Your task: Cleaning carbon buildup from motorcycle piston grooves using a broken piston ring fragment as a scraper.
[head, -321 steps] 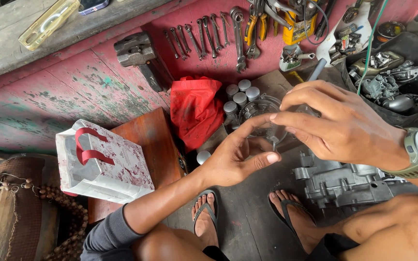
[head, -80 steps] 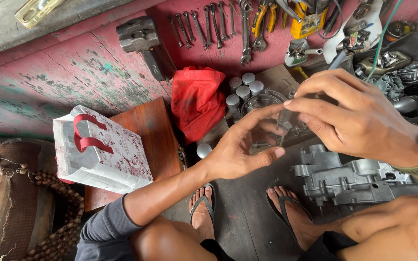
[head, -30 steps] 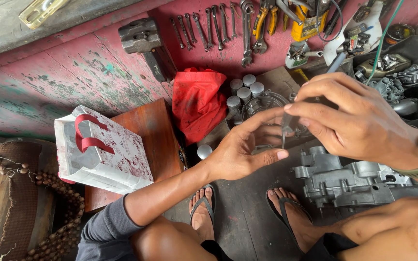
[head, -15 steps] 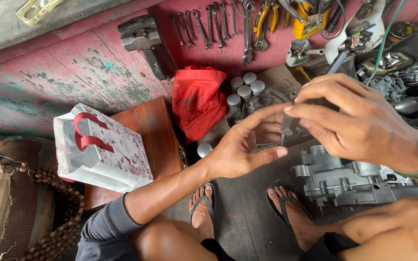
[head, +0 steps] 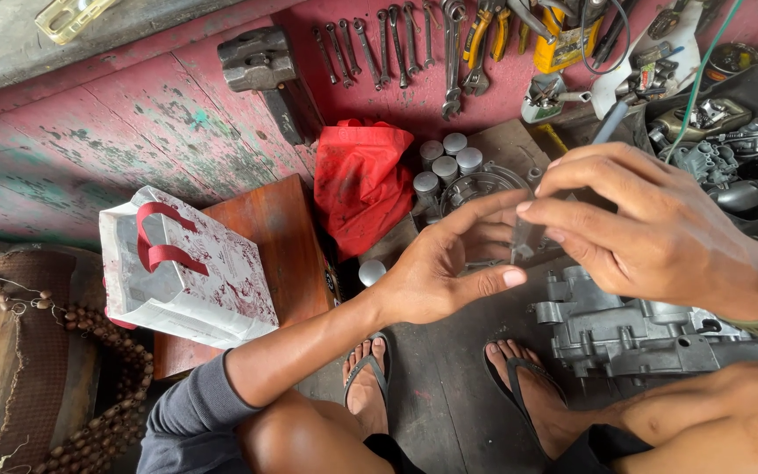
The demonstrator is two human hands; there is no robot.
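The right hand pinches a small dark metal part between thumb and fingertips, its grip closed on it. The part hangs just above the open palm of the left hand, whose fingers are spread, above the grey engine casing on the floor.

Soft, even daylight, moderately bright. Shadows faint, diffuse. No glare. Slight motion blur on right hand at 3 o'clock. Wide-angle bending toward edges; 7 o'clock corner darker.

Repair workshop: wrenches, engine casing
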